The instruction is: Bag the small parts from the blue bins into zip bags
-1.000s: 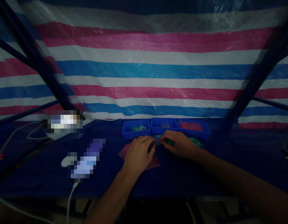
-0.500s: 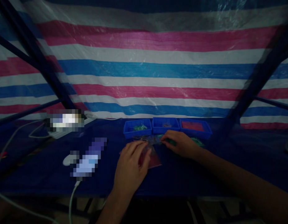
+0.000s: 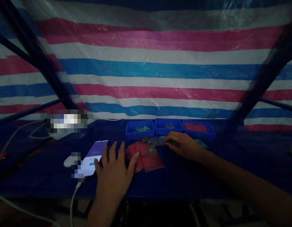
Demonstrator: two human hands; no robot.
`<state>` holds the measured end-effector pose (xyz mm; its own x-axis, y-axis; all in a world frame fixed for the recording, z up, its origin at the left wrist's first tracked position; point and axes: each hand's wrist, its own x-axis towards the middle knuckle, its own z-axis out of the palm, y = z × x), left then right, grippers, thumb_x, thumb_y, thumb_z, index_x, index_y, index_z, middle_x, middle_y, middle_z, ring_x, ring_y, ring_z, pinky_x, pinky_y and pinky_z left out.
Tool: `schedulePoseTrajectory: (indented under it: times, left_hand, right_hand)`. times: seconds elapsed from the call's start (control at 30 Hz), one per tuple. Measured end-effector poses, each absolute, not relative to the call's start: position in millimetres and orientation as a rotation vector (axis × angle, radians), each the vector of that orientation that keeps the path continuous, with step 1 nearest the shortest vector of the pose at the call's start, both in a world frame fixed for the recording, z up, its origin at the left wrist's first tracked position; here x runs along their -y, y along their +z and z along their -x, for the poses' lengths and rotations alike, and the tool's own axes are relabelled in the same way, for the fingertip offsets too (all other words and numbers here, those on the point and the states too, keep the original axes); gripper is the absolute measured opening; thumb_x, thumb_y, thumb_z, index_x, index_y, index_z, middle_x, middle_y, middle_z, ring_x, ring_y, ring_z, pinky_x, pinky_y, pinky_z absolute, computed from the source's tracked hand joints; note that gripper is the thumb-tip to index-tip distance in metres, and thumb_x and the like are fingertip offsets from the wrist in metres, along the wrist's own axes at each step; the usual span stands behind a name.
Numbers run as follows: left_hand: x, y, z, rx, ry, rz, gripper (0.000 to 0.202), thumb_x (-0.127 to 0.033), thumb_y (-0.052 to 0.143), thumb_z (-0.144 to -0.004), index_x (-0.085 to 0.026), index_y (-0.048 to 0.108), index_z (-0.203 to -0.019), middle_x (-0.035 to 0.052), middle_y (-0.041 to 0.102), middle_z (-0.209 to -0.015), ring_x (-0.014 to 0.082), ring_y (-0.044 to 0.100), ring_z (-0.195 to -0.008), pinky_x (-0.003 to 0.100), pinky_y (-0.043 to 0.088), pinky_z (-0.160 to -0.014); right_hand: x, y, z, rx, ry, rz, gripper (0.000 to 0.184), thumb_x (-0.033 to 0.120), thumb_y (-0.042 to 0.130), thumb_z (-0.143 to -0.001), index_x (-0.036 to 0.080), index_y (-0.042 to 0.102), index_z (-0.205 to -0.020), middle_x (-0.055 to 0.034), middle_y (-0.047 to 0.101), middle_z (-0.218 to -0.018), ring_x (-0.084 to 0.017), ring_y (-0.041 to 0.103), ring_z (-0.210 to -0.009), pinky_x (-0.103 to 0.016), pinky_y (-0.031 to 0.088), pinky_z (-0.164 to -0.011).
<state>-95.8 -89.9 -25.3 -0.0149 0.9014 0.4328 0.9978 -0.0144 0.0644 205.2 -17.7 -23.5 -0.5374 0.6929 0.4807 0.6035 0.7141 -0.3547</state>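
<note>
My left hand (image 3: 114,175) is open, its fingers spread over the blue table between a phone (image 3: 95,159) and small red plastic bags (image 3: 148,159). Its thumb tip reaches the left part of these overlapping bags. The fingers of my right hand (image 3: 183,145) are drawn together in a pinch by a clear plastic bag (image 3: 156,141) behind the red ones. Something green shows under its fingers; what they grip is too dark to make out. Another green item (image 3: 200,143) lies partly hidden behind the right wrist.
Three blue trays stand in a row at the back: a left tray (image 3: 129,135) with green pieces, a middle tray (image 3: 157,130) with small items, a right tray (image 3: 212,132) with red bags. A white round object (image 3: 68,161) and a white cable (image 3: 72,201) lie left.
My left hand has moved left off the red bags and spread its fingers, uncovering several of them. My right hand has stayed almost in place.
</note>
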Motion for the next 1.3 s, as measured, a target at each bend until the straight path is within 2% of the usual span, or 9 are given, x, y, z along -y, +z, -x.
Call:
schedulePoseTrajectory:
  times: [0.2, 0.4, 0.7, 0.83, 1.03, 1.3]
  left_hand:
    - [87.7, -22.4, 96.0, 2.043, -0.404, 1.921, 0.076, -0.068, 0.029, -0.102, -0.018, 0.045, -0.157, 0.0156, 0.035, -0.167, 0.0417, 0.025, -0.155, 0.073, 0.031, -0.116]
    - [86.8, -18.4, 95.9, 2.053, -0.379, 1.888, 0.076, -0.066, 0.03, -0.102, -0.015, 0.049, -0.154, 0.0185, 0.037, -0.165, 0.0447, 0.029, -0.152, 0.073, 0.037, -0.112]
    - [88.3, -16.7, 89.6, 1.947, -0.486, 1.969, 0.073, -0.065, 0.034, -0.102, -0.016, 0.05, -0.153, 0.0165, 0.04, -0.163, 0.0433, 0.025, -0.155, 0.076, 0.027, -0.117]
    - [86.5, -18.2, 84.8, 1.878, -0.555, 2.052, 0.07, -0.064, 0.038, -0.101, -0.017, 0.051, -0.152, 0.016, 0.044, -0.161, 0.0426, 0.027, -0.155, 0.072, 0.028, -0.121]
    - [81.2, -14.8, 76.0, 1.782, -0.63, 2.279, 0.065, -0.061, 0.041, -0.103, -0.02, 0.049, -0.153, 0.0127, 0.047, -0.16, 0.036, 0.036, -0.153, 0.06, 0.035, -0.123]
    - [75.2, -16.3, 78.4, 1.78, -0.617, 2.287, 0.066, -0.062, 0.04, -0.103, -0.017, 0.049, -0.152, 0.0145, 0.048, -0.158, 0.0362, 0.039, -0.151, 0.061, 0.037, -0.122]
  right_hand:
    - [18.5, -23.3, -204.9, 2.308, 0.205, 0.986, 0.011, 0.021, 0.06, -0.1, 0.023, 0.069, -0.107, -0.0048, 0.073, -0.104, -0.02, 0.069, -0.095, -0.035, 0.053, -0.087]
    - [19.3, -22.2, -204.5, 2.305, 0.206, 0.978, 0.012, 0.023, 0.059, -0.101, 0.023, 0.069, -0.107, -0.0049, 0.073, -0.104, -0.02, 0.069, -0.095, -0.035, 0.053, -0.087]
    - [20.0, -20.5, -204.0, 2.308, 0.203, 0.979, 0.012, 0.02, 0.06, -0.1, 0.022, 0.069, -0.108, -0.005, 0.072, -0.104, -0.02, 0.069, -0.095, -0.035, 0.053, -0.087]
    - [20.0, -20.2, -204.0, 2.304, 0.191, 0.981, 0.012, 0.021, 0.06, -0.101, 0.022, 0.069, -0.108, -0.0049, 0.072, -0.104, -0.02, 0.068, -0.096, -0.035, 0.052, -0.087]
    - [19.1, -21.2, -205.2, 2.279, 0.171, 0.992, 0.013, 0.024, 0.059, -0.102, 0.022, 0.067, -0.111, -0.0061, 0.072, -0.107, -0.021, 0.069, -0.099, -0.036, 0.053, -0.089]
    - [19.4, -21.4, -205.4, 2.281, 0.175, 0.996, 0.012, 0.024, 0.059, -0.102, 0.022, 0.068, -0.109, -0.0057, 0.072, -0.105, -0.021, 0.069, -0.097, -0.035, 0.053, -0.087]
